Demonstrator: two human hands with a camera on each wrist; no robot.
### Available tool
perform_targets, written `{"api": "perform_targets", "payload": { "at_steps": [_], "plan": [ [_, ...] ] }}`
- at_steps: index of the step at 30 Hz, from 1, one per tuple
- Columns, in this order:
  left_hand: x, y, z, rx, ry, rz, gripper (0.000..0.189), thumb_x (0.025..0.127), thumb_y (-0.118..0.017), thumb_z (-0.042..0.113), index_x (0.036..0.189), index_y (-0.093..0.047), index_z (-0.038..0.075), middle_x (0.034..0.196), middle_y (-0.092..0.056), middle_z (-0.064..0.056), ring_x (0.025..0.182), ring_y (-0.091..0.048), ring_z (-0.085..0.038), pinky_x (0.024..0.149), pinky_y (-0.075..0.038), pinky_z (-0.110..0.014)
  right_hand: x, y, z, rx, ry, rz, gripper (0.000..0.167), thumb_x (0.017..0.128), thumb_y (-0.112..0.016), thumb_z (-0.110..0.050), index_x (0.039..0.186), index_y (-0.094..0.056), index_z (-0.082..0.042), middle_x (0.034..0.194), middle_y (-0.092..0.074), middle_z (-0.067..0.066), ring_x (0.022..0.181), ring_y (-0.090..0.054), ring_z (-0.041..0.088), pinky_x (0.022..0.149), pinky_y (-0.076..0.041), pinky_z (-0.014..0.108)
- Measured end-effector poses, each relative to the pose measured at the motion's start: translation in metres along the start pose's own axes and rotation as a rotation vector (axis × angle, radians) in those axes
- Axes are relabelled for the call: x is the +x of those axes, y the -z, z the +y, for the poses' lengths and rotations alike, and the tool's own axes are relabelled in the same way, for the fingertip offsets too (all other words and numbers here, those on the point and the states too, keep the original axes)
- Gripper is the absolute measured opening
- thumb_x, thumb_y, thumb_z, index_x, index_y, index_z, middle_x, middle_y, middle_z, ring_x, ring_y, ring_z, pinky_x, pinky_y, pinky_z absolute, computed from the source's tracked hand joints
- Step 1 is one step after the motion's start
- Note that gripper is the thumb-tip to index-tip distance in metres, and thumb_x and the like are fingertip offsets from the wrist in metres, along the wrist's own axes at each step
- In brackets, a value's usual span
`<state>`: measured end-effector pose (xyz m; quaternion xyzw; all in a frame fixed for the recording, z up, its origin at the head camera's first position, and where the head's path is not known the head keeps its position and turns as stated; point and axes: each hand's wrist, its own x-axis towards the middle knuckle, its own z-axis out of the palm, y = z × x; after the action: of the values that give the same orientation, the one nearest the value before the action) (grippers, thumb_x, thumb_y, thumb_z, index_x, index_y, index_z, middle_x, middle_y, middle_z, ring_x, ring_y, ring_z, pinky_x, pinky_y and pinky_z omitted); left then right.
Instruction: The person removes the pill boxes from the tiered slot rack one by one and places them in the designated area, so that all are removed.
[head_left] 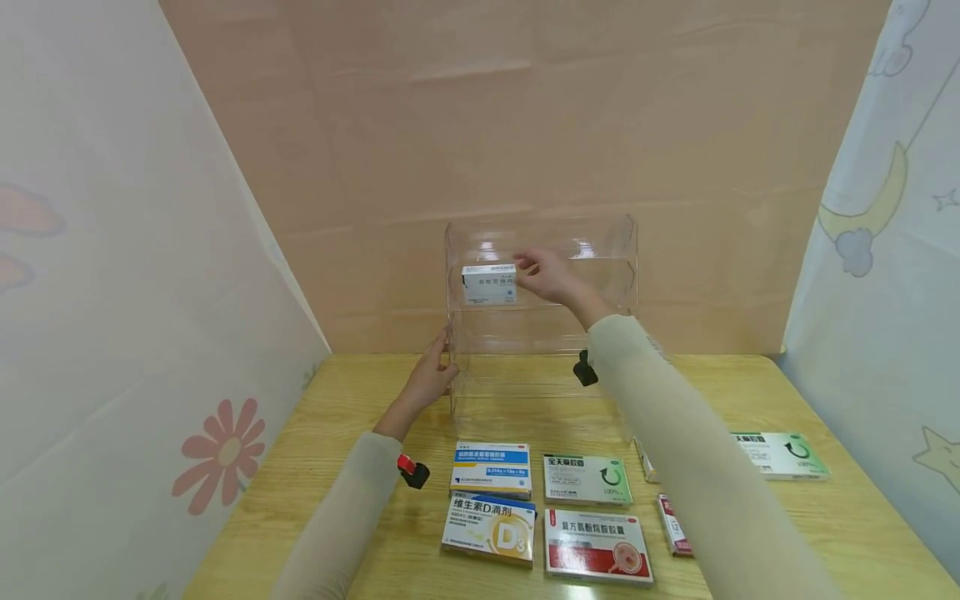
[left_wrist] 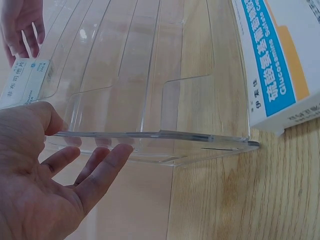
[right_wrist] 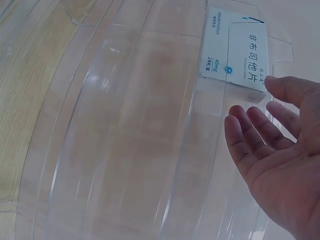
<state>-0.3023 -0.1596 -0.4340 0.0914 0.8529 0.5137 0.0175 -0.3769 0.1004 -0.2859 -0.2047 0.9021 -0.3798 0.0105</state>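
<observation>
A clear plastic tiered rack (head_left: 536,342) stands on the table. My left hand (head_left: 431,377) holds its left side panel, the thumb on one face and the fingers on the other. High in the rack, at its left end, sits a white medicine box (head_left: 489,287) with dark lettering. Beside that box's right end is my right hand (head_left: 553,277), its fingers loosely spread and holding nothing. In the right wrist view the thumb tip lies right at the corner of the white box (right_wrist: 235,52), with the other fingers (right_wrist: 250,132) below it.
In front of the rack lie a blue-and-white glucosamine box (head_left: 491,468), a vitamin D box (head_left: 489,527), a green-and-white box (head_left: 587,479) and a red-and-white box (head_left: 597,546). More boxes, including another green-and-white one (head_left: 787,455), lie partly behind my right sleeve.
</observation>
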Motion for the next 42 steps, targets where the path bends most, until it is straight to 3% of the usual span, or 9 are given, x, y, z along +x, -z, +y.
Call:
{"api": "perform_targets", "payload": {
  "at_steps": [9,16,22,28,34,42],
  "plan": [
    [0.0,0.001,-0.001,0.016,0.002,0.007,0.076,0.101,-0.051,0.012,0.165,-0.01,0.023,0.153,-0.035,-0.017,0.115,-0.06,-0.038,0.068,-0.062,-0.033,0.007,-0.011,-0.004,-0.127,0.041,0.036,0.054,0.096,-0.063,-0.018,0.147,-0.052,-0.008,0.135,-0.058,0.018,0.123,-0.058,0.035,0.101,-0.05,0.05],
    [0.0,0.0,0.0,0.015,0.008,0.008,0.076,0.101,-0.05,0.012,0.164,-0.011,0.023,0.153,-0.036,-0.017,0.114,-0.061,-0.037,0.069,-0.063,-0.034,0.007,-0.015,-0.007,-0.13,0.009,0.05,0.043,0.097,-0.063,-0.018,0.139,-0.058,-0.007,0.128,-0.056,0.015,0.119,-0.057,0.032,0.095,-0.052,0.046],
    [0.001,-0.001,0.001,0.011,-0.009,0.0,0.076,0.101,-0.05,0.012,0.165,-0.01,0.021,0.152,-0.036,-0.018,0.112,-0.061,-0.036,0.068,-0.063,-0.033,0.005,-0.013,-0.01,-0.124,-0.007,0.053,0.039,0.099,-0.063,-0.017,0.136,-0.057,-0.005,0.13,-0.058,0.015,0.12,-0.058,0.032,0.098,-0.052,0.045],
    [0.001,-0.001,0.0,0.015,-0.016,-0.008,0.076,0.101,-0.05,0.012,0.165,-0.01,0.022,0.153,-0.035,-0.017,0.113,-0.061,-0.036,0.07,-0.063,-0.034,0.001,-0.003,-0.014,-0.068,-0.003,0.072,0.038,0.1,-0.061,-0.015,0.134,-0.054,-0.001,0.134,-0.059,0.018,0.125,-0.057,0.034,0.104,-0.049,0.048],
    [0.002,-0.002,0.0,0.006,-0.007,-0.011,0.076,0.101,-0.05,0.01,0.165,-0.01,0.022,0.154,-0.034,-0.017,0.114,-0.06,-0.037,0.069,-0.063,-0.033,-0.008,0.01,-0.014,0.015,-0.017,0.121,0.036,0.101,-0.059,-0.018,0.133,-0.052,-0.003,0.131,-0.06,0.017,0.122,-0.058,0.032,0.099,-0.052,0.046],
    [0.003,-0.007,-0.004,-0.037,-0.006,-0.017,0.077,0.1,-0.05,0.009,0.164,-0.011,0.024,0.153,-0.033,-0.019,0.112,-0.057,-0.036,0.069,-0.062,-0.036,-0.039,0.033,-0.005,0.174,-0.017,0.126,0.034,0.101,-0.059,-0.01,0.134,-0.052,-0.002,0.131,-0.057,0.018,0.121,-0.058,0.033,0.097,-0.056,0.044]
  ]
}}
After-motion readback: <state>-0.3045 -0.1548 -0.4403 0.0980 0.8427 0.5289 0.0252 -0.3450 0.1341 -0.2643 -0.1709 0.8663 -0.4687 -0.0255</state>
